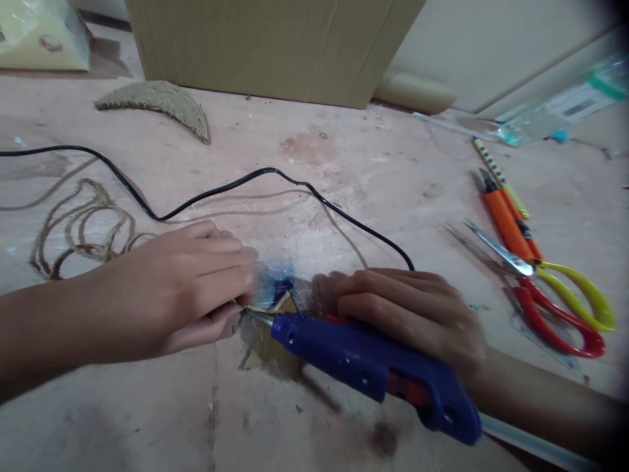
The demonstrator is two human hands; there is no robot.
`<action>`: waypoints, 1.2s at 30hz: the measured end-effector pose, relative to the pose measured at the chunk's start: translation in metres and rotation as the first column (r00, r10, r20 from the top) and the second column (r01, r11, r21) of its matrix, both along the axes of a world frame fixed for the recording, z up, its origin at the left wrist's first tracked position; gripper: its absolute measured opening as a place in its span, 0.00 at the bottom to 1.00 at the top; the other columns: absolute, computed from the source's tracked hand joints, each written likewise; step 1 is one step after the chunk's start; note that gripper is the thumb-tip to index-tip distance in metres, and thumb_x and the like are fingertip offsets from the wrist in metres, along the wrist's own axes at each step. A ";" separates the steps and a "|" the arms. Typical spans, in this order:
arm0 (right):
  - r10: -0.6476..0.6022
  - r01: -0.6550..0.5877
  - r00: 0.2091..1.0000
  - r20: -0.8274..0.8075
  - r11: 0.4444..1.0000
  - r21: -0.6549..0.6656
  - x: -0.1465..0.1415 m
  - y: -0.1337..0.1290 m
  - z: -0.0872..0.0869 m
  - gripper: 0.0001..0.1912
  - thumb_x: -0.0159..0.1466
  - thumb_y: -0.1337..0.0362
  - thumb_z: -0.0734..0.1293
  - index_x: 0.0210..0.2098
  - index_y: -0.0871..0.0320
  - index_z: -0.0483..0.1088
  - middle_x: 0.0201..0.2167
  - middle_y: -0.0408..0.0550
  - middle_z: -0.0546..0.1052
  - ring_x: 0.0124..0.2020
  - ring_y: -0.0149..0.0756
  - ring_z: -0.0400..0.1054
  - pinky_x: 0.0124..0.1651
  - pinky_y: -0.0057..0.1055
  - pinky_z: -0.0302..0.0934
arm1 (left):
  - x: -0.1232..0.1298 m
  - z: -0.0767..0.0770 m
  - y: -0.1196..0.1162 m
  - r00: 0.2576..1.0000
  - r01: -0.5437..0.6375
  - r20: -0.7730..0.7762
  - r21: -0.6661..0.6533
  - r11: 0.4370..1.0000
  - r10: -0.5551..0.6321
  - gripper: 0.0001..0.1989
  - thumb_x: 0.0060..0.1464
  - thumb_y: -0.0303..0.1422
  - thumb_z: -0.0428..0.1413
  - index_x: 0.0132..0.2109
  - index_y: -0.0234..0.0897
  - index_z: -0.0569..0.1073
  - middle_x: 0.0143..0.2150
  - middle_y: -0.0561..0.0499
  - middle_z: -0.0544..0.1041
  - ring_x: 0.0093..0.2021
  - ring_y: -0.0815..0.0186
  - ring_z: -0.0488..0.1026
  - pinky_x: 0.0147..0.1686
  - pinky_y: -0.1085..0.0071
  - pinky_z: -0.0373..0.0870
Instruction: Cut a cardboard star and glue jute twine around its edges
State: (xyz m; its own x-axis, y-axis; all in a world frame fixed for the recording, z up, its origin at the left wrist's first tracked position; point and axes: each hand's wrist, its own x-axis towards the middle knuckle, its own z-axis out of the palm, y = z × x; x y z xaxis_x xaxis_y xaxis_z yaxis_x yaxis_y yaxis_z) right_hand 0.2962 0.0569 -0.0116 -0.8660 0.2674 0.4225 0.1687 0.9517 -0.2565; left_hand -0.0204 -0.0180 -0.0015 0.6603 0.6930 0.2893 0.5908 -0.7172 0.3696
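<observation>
My right hand is wrapped round a blue hot glue gun, which lies tilted with its metal nozzle pointing left. A clear glue stick runs out of its rear end. The nozzle tip meets a thin strand of jute twine at the fingertips of my left hand. Those fingers are closed in a pinch on the twine; its exact hold is partly hidden. Below the nozzle is a small brown cardboard piece with clear plastic about it. Loose loops of the twine lie left of my left hand.
A black power cord winds across the table behind my hands. A twine-covered crescent lies at the back left, before a cardboard box. To the right are scissors, an orange cutter, a dotted pencil and a plastic bottle.
</observation>
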 end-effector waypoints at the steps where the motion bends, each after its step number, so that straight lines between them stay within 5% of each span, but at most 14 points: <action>1: 0.000 0.000 1.000 -0.003 1.000 -0.002 0.000 0.000 0.000 0.17 0.86 0.59 0.53 0.49 0.55 0.72 0.36 0.49 0.82 0.35 0.35 0.80 0.35 0.30 0.74 | 0.000 -0.001 0.000 1.000 -0.002 -0.001 0.001 1.000 0.002 0.14 0.78 0.27 0.49 0.41 0.40 0.74 0.35 0.54 0.78 0.38 0.61 0.72 0.47 0.63 0.66; 7: -0.021 0.020 1.000 0.017 0.997 0.072 0.001 0.000 0.007 0.14 0.85 0.63 0.55 0.47 0.55 0.71 0.37 0.48 0.82 0.34 0.34 0.79 0.36 0.30 0.73 | 0.000 0.001 0.001 1.000 0.002 -0.019 -0.004 1.000 -0.002 0.14 0.78 0.28 0.48 0.42 0.40 0.74 0.35 0.53 0.77 0.39 0.61 0.72 0.47 0.61 0.66; 13: 0.002 -0.003 0.999 0.033 1.000 0.017 0.001 -0.002 0.007 0.17 0.86 0.62 0.52 0.47 0.55 0.70 0.36 0.47 0.82 0.33 0.33 0.78 0.35 0.30 0.71 | 0.001 0.001 0.001 1.000 0.001 -0.017 -0.022 1.000 -0.001 0.13 0.77 0.27 0.49 0.41 0.40 0.73 0.35 0.54 0.77 0.38 0.61 0.71 0.49 0.62 0.65; 26: 0.015 -0.014 0.986 0.168 1.000 -0.008 0.006 -0.001 0.020 0.07 0.82 0.68 0.60 0.50 0.53 0.69 0.40 0.47 0.84 0.37 0.36 0.82 0.40 0.31 0.77 | 0.001 0.002 0.002 1.000 0.006 -0.022 -0.048 0.999 -0.007 0.14 0.78 0.29 0.48 0.42 0.40 0.75 0.36 0.54 0.78 0.40 0.60 0.74 0.47 0.60 0.64; 32: 0.000 -0.001 0.998 0.067 1.000 0.017 0.004 -0.003 0.014 0.15 0.86 0.63 0.54 0.47 0.54 0.69 0.36 0.46 0.82 0.32 0.34 0.79 0.35 0.31 0.75 | 0.000 0.002 0.002 1.000 0.006 -0.021 -0.061 0.998 -0.008 0.13 0.77 0.27 0.49 0.42 0.40 0.75 0.36 0.54 0.78 0.38 0.61 0.73 0.47 0.60 0.64; 36: -0.016 0.015 0.986 0.168 1.000 0.008 0.008 -0.003 0.023 0.07 0.83 0.67 0.60 0.50 0.53 0.69 0.40 0.47 0.84 0.37 0.35 0.82 0.41 0.30 0.78 | 0.000 0.001 0.002 1.000 0.007 -0.012 -0.070 0.998 -0.008 0.11 0.75 0.26 0.50 0.42 0.41 0.74 0.36 0.55 0.78 0.39 0.61 0.72 0.47 0.61 0.64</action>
State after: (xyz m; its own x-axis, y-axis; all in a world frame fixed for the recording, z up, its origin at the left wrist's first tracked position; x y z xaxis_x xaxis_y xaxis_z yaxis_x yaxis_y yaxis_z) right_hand 0.3037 0.0537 0.0110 -0.9207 0.2790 0.2730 0.2236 0.9502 -0.2168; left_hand -0.0206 -0.0159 -0.0003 0.6686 0.7065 0.2322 0.5905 -0.6942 0.4116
